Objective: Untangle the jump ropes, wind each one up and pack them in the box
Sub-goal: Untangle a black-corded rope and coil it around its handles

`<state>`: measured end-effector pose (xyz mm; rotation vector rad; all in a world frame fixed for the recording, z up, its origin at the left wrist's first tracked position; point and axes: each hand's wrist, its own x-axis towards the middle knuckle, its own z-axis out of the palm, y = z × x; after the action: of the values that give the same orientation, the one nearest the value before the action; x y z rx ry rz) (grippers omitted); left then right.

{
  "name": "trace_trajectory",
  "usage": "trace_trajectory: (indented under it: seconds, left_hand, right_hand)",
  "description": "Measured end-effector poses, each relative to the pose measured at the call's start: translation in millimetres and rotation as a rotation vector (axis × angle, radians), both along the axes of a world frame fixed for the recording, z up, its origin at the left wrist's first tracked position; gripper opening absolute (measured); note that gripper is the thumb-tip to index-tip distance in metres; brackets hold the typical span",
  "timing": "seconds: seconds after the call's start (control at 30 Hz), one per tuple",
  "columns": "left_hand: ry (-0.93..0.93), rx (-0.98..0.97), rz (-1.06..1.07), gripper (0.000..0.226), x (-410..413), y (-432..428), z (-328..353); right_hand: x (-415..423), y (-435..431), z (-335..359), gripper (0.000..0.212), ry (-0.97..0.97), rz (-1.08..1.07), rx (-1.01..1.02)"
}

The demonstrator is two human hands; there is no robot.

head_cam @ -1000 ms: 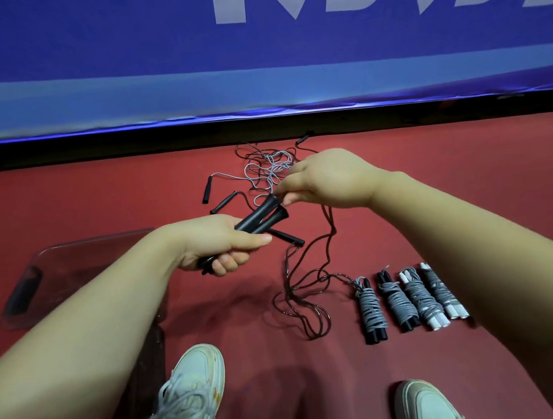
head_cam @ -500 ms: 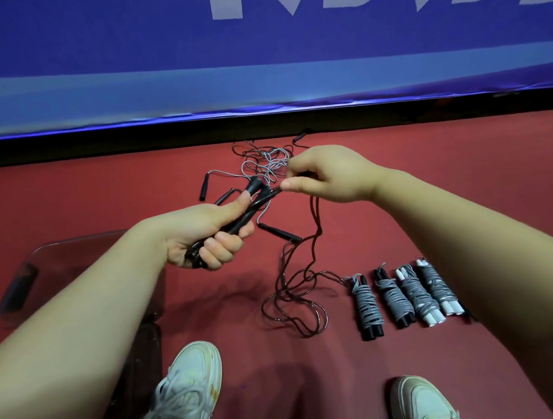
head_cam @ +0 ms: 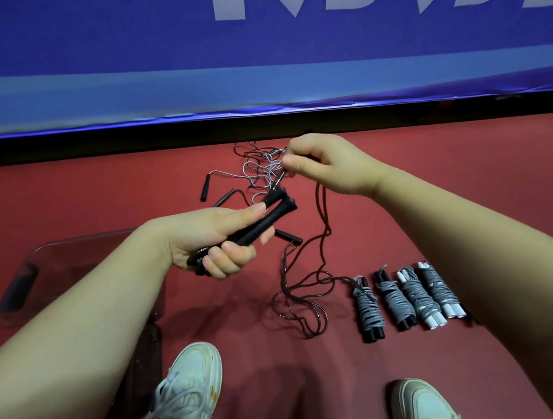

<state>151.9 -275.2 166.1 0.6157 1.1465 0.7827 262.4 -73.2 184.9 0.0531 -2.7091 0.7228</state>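
Note:
My left hand (head_cam: 213,240) grips a pair of black jump-rope handles (head_cam: 263,223) side by side, their ends pointing up and right. My right hand (head_cam: 325,164) pinches the dark rope (head_cam: 323,235) just above the handles' ends; the rope hangs down to a loose pile (head_cam: 300,306) on the red floor. A tangle of grey and black ropes (head_cam: 263,169) with loose black handles (head_cam: 204,188) lies behind my hands. Several wound rope bundles (head_cam: 406,298) lie in a row at the right. The clear plastic box (head_cam: 76,252) sits at the left, partly hidden by my left arm.
A blue banner wall (head_cam: 251,57) with a black base strip closes off the far side of the red floor (head_cam: 468,153). My two white shoes (head_cam: 189,391) (head_cam: 425,406) stand at the bottom of the view.
My right hand has lifted the rope up and away from the handles. My left hand has turned the handle pair slightly and shifted its grip lower.

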Motion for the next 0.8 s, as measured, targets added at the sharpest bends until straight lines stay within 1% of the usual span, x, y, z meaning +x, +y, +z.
trace_trajectory:
  seconds: [0.07,0.13,0.2,0.27,0.3,0.33,0.37,0.4,0.47,0.5,0.53,0.6,0.67,0.73,0.8]
  left_hand:
    - [-0.026,0.053,-0.010,0.058,4,2,2]
    - [-0.012,0.086,-0.011,0.055,9,5,5]
    - [-0.006,0.155,0.001,0.053,16,11,13]
    - [0.101,0.181,0.113,0.048,16,18,23]
    - [0.189,0.175,0.192,0.045,13,19,26]
    - [0.272,0.155,0.263,0.044,9,19,28]
    - [0.349,0.128,0.309,0.044,4,17,26]
    - [0.407,0.099,0.346,0.044,0,15,22]
    - [0.461,0.048,0.398,0.042,-6,12,8]
    - [0.482,0.031,0.429,0.041,-7,12,3]
    - [0.501,0.021,0.464,0.040,-8,13,-1]
    - [0.531,0.030,0.552,0.038,-12,16,-6]
    - [0.543,0.038,0.650,0.037,-17,18,-8]
    - [0.611,0.039,0.678,0.036,-20,21,-14]
    - [0.761,0.017,0.648,0.036,-20,23,-20]
  right_hand:
    - [-1,-2,-8,0.032,-0.022,-0.036,-0.132]
    - [-3,-13,-25,0.031,-0.071,-0.074,-0.380]
    - [-5,-32,-45,0.030,-0.136,-0.057,-0.642]
    - [-8,-47,-55,0.037,-0.148,-0.073,-0.852]
    - [-10,-47,-55,0.041,-0.144,-0.134,-0.943]
    - [-10,-44,-54,0.043,-0.133,-0.198,-0.955]
    - [-9,-39,-54,0.044,-0.119,-0.252,-0.877]
    - [-6,-34,-53,0.044,-0.121,-0.278,-0.730]
    - [2,-29,-54,0.037,-0.222,-0.248,-0.325]
    - [5,-28,-56,0.034,-0.290,-0.223,-0.175]
    - [9,-28,-55,0.033,-0.361,-0.220,-0.114]
    - [14,-31,-47,0.032,-0.480,-0.256,-0.107]
    - [18,-36,-40,0.034,-0.535,-0.295,-0.040]
    - [20,-47,-35,0.031,-0.558,-0.303,0.120]
    - [21,-61,-31,0.024,-0.530,-0.335,0.358]
